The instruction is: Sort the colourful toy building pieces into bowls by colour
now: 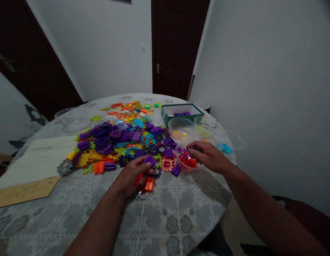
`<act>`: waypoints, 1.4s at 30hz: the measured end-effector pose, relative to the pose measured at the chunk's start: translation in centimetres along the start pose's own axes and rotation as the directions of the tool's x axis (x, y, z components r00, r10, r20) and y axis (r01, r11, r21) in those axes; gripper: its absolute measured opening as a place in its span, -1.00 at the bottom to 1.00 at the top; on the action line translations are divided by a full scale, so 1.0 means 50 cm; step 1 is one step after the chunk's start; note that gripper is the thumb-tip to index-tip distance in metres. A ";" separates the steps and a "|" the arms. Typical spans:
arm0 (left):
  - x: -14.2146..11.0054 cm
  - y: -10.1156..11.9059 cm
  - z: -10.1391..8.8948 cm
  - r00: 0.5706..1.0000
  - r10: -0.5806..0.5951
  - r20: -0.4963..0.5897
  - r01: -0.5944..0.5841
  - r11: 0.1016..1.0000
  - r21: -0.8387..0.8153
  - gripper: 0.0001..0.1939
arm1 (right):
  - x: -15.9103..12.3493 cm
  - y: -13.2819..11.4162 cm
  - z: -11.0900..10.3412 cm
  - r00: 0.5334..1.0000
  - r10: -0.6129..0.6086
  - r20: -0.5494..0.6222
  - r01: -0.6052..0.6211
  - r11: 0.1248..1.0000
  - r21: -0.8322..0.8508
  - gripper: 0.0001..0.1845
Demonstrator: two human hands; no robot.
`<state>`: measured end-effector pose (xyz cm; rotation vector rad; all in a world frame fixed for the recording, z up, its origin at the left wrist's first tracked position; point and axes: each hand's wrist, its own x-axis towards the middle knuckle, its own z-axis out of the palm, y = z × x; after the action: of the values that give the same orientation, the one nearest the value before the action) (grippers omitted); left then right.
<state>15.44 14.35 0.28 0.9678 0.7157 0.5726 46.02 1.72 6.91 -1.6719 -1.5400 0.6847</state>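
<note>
The left hand [134,175], low at centre, grips a purple plastic block [149,160] between thumb and fingers, with orange plastic blocks [149,184] just below it. Right of centre, the right hand [209,156] holds nothing visible; half curled, it hangs at the rim of a clear plastic bowl [181,164] of red plastic pieces [187,160]. A heap of interlocking plastic pieces [124,142] spreads across the middle of a patterned tablecloth [165,220]. At upper right sit a teal box [178,106] holding purple pieces [182,113], another clear bowl [180,125] and eyeglasses [208,123]. A pale board [39,161] lies at left.
</note>
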 end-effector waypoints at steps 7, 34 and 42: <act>0.010 -0.015 -0.007 1.000 0.028 0.006 -0.028 0.999 -0.024 -0.60 | 0.205 0.003 -0.082 0.985 0.056 -0.164 -0.026 0.984 0.179 -0.83; -0.006 -0.010 0.003 0.995 0.092 0.045 -0.096 0.990 0.104 -0.51 | 0.041 -0.103 0.188 0.879 -0.429 0.210 0.459 0.880 -0.122 -0.79; -0.003 -0.007 0.007 0.996 0.094 0.011 -0.091 0.986 -0.138 -0.55 | 0.090 -0.097 0.098 0.876 -0.173 0.450 0.139 0.984 0.109 -0.81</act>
<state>15.63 13.89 0.16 0.8796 0.6100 0.6856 39.83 6.98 8.47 -1.3685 -1.9262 1.0923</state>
